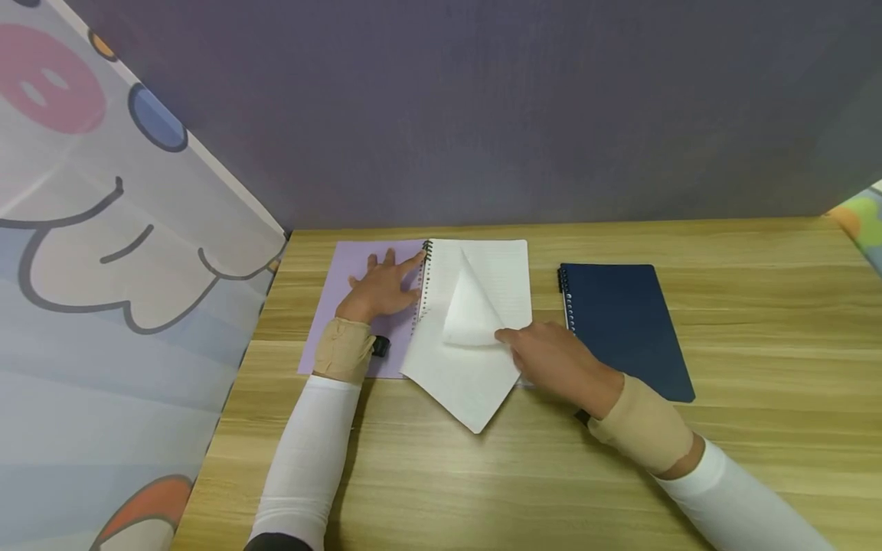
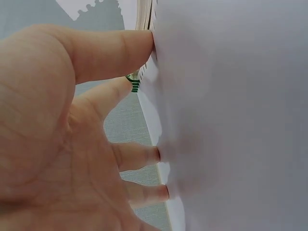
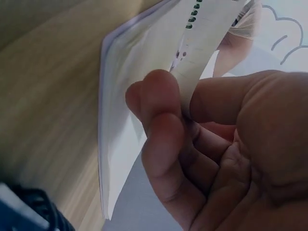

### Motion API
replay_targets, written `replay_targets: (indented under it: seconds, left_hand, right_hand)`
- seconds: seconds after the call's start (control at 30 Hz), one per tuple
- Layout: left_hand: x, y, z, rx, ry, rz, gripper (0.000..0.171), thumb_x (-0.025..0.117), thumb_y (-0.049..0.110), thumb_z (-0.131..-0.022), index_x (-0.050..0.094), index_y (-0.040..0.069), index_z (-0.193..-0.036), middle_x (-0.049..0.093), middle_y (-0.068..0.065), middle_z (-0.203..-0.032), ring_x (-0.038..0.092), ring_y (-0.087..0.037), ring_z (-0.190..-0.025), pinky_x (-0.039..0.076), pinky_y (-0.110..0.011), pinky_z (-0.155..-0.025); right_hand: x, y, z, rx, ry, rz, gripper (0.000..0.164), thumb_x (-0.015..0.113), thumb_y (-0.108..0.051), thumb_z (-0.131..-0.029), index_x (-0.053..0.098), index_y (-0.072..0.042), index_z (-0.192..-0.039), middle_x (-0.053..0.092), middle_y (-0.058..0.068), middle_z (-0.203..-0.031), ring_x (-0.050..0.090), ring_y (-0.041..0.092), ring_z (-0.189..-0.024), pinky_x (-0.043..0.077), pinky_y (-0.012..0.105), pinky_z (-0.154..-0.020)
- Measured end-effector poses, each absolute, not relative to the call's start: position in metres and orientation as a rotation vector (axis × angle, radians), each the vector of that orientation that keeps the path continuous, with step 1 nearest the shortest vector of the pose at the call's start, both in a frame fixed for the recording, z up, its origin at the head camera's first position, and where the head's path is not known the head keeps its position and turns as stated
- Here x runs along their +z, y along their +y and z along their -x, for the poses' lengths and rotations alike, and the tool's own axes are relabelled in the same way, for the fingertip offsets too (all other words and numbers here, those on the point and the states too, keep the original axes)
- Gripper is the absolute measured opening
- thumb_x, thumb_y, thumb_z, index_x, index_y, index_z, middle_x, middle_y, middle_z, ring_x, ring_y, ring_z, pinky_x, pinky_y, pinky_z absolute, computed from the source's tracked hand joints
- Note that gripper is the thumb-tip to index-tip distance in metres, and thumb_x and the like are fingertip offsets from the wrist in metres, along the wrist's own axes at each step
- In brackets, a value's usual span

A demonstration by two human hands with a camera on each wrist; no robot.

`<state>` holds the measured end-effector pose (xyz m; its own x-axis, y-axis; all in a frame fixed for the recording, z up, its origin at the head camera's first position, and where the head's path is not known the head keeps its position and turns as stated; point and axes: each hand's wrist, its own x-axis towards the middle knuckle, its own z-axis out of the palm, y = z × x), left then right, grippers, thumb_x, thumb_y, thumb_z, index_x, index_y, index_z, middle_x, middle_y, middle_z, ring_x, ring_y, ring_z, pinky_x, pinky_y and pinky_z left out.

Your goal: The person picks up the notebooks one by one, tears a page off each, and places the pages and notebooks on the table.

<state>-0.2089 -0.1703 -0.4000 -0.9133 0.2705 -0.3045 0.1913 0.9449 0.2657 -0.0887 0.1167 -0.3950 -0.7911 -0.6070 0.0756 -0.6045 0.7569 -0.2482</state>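
Observation:
A spiral notebook with a lilac cover (image 1: 331, 306) lies spread on the table, its lined pages (image 1: 506, 264) to the right of the dark coil (image 1: 427, 251). My left hand (image 1: 384, 289) rests with fingers spread on the cover, its fingertips reaching the bound edge. My right hand (image 1: 551, 358) pinches a white sheet (image 1: 468, 383) between thumb and fingers. That sheet sits askew, one part folded over and one corner hanging past the notebook's near edge. In the right wrist view, the pinched paper (image 3: 207, 62) appears edge-on. Whether its top is still in the coil cannot be told.
A closed navy spiral notebook (image 1: 623, 321) lies to the right, partly behind my right forearm. The wooden table (image 1: 441, 490) meets a grey upright panel (image 1: 517, 115) at the back. A cartoon-printed wall (image 1: 76, 337) stands on the left.

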Motion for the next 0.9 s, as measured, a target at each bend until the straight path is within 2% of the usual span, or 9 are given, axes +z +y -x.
replay_targets:
  seconds: [0.13, 0.2, 0.27, 0.33, 0.4, 0.43, 0.53, 0.63, 0.9]
  left_hand:
    - [-0.400, -0.170, 0.209, 0.330, 2.757, -0.350, 0.065, 0.046, 0.051, -0.088, 0.009, 0.049, -0.143, 0.001, -0.017, -0.152, -0.003, -0.045, -0.134, 0.005, -0.074, -0.085]
    - [-0.400, -0.170, 0.209, 0.335, 2.754, -0.354, 0.063, 0.043, 0.051, -0.089, 0.009, 0.049, -0.143, 0.000, -0.017, -0.152, -0.004, -0.045, -0.134, 0.004, -0.075, -0.084]
    - [-0.400, -0.169, 0.210, 0.341, 2.750, -0.349, 0.060, 0.038, 0.052, -0.090, 0.009, 0.049, -0.143, 0.000, -0.016, -0.152, -0.004, -0.045, -0.134, 0.003, -0.074, -0.085]
    - [-0.399, -0.169, 0.210, 0.341, 2.751, -0.348, 0.059, 0.035, 0.054, -0.090, 0.009, 0.049, -0.143, 0.000, -0.016, -0.152, -0.004, -0.045, -0.134, 0.003, -0.074, -0.085]
    - [-0.399, -0.168, 0.210, 0.343, 2.750, -0.345, 0.060, 0.034, 0.056, -0.089, 0.009, 0.049, -0.143, -0.001, -0.016, -0.152, -0.004, -0.044, -0.134, 0.003, -0.074, -0.085]
    - [-0.399, -0.168, 0.209, 0.340, 2.750, -0.343, 0.061, 0.034, 0.057, -0.089, 0.008, 0.049, -0.143, -0.001, -0.016, -0.152, -0.004, -0.044, -0.134, 0.003, -0.074, -0.085]
    - [-0.399, -0.169, 0.210, 0.332, 2.746, -0.345, 0.063, 0.037, 0.058, -0.087, 0.007, 0.049, -0.143, -0.001, -0.016, -0.152, -0.004, -0.044, -0.134, 0.002, -0.074, -0.085]
    - [-0.399, -0.169, 0.210, 0.324, 2.741, -0.343, 0.065, 0.038, 0.057, -0.087, 0.006, 0.049, -0.143, -0.002, -0.016, -0.152, -0.005, -0.045, -0.134, 0.001, -0.074, -0.085]
    - [-0.397, -0.170, 0.209, 0.340, 2.743, -0.344, 0.066, 0.037, 0.064, -0.086, 0.009, 0.047, -0.144, 0.000, -0.017, -0.151, -0.004, -0.046, -0.134, 0.003, -0.074, -0.085]
  right_hand:
    - [-0.389, 0.121, 0.088, -0.561, 2.867, 0.853, 0.033, 0.048, -0.010, -0.087, 0.056, -0.014, -0.119, 0.034, -0.007, -0.053, 0.026, 0.008, -0.045, 0.023, 0.023, -0.041]
    - [-0.386, 0.124, 0.089, -0.715, 2.800, 0.718, 0.039, 0.048, -0.017, -0.090, 0.047, -0.009, -0.128, 0.040, -0.007, -0.056, 0.034, 0.008, -0.046, 0.028, 0.025, -0.043]
    - [-0.384, 0.126, 0.093, -0.880, 2.716, 0.574, 0.055, 0.050, -0.024, -0.091, 0.032, -0.002, -0.138, 0.048, -0.006, -0.062, 0.044, 0.009, -0.049, 0.033, 0.029, -0.046]
    - [-0.384, 0.127, 0.097, -1.035, 2.623, 0.449, 0.069, 0.054, -0.032, -0.090, 0.020, 0.000, -0.141, 0.053, -0.002, -0.070, 0.052, 0.013, -0.055, 0.037, 0.032, -0.050]
    - [-0.386, 0.127, 0.101, -1.189, 2.520, 0.380, 0.074, 0.058, -0.035, -0.088, 0.018, 0.000, -0.140, 0.057, 0.003, -0.073, 0.056, 0.018, -0.058, 0.041, 0.036, -0.052]
    - [-0.387, 0.126, 0.102, -1.245, 2.479, 0.365, 0.072, 0.059, -0.037, -0.087, 0.023, 0.002, -0.137, 0.057, 0.005, -0.073, 0.057, 0.020, -0.059, 0.042, 0.036, -0.053]
    - [-0.390, 0.125, 0.104, -1.326, 2.400, 0.357, 0.044, 0.061, -0.035, -0.086, 0.043, -0.004, -0.112, 0.058, 0.007, -0.071, 0.058, 0.024, -0.060, 0.042, 0.036, -0.052]
    - [-0.393, 0.124, 0.102, -1.247, 2.416, 0.379, 0.027, 0.059, -0.031, -0.088, 0.048, -0.008, -0.093, 0.057, 0.004, -0.066, 0.057, 0.022, -0.058, 0.038, 0.035, -0.050]
    - [-0.390, 0.125, 0.097, -1.071, 2.448, 0.399, 0.014, 0.052, -0.020, -0.089, 0.050, -0.006, -0.087, 0.057, 0.002, -0.063, 0.057, 0.018, -0.054, 0.040, 0.034, -0.054]
